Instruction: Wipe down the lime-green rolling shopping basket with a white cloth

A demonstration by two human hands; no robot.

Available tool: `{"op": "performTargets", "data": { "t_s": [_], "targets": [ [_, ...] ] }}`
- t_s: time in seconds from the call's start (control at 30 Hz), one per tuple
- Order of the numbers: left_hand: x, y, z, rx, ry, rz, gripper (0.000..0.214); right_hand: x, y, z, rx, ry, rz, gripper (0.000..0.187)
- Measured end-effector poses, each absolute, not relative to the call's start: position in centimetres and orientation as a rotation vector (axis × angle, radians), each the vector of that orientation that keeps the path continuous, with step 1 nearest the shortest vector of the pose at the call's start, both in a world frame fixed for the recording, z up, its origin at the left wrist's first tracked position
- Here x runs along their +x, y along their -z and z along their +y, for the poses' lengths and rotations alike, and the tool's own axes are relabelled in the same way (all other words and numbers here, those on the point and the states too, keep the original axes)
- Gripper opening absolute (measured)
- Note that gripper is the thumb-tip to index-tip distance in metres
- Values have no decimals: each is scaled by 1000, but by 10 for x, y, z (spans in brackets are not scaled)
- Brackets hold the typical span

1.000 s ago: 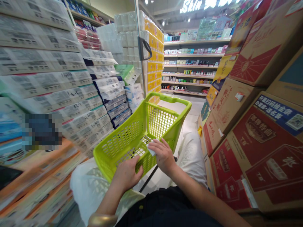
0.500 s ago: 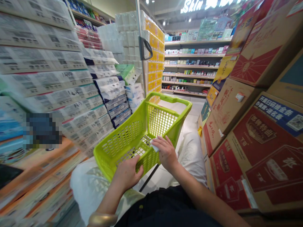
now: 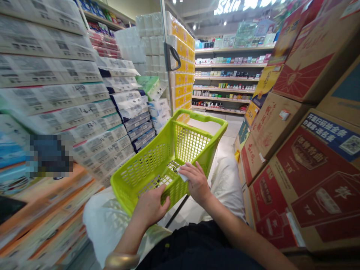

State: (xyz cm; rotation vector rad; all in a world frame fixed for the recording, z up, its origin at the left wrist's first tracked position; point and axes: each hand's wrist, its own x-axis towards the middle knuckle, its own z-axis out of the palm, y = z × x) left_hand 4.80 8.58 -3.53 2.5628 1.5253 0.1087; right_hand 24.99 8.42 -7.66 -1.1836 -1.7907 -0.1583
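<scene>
A lime-green plastic shopping basket (image 3: 146,165) rests across my lap, tipped away from me. My left hand (image 3: 152,206) grips its near rim with the fingers curled over the edge. My right hand (image 3: 195,180) is closed on a small white cloth (image 3: 182,174) pressed against the inside of the basket's right wall. I wear a gold bangle (image 3: 122,260) on the left wrist. My legs in pale trousers (image 3: 229,183) show beneath the basket.
Stacked tissue packs (image 3: 64,97) wall the left side. Red and brown cartons (image 3: 303,150) are piled close on the right. A metal pole with a black handle (image 3: 170,56) stands ahead, and shelves of goods (image 3: 225,82) line the far end of the tiled aisle.
My right hand with the white cloth has slid a little forward and up along the basket's right wall. The left hand keeps its hold on the rim.
</scene>
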Motion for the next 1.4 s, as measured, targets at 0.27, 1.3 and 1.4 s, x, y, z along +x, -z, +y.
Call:
{"op": "performTargets", "data": {
  "t_s": [0.27, 1.3, 1.4],
  "targets": [
    [48, 33, 86, 2557, -104, 1507, 20, 229, 81, 75, -1043, 152, -1963, 39],
    [45, 35, 90, 2560, -189, 1490, 14, 244, 72, 83, -1237, 188, -1803, 44],
    [46, 35, 89, 2574, -180, 1481, 15, 236, 74, 79, -1219, 188, -1817, 43]
  ]
}}
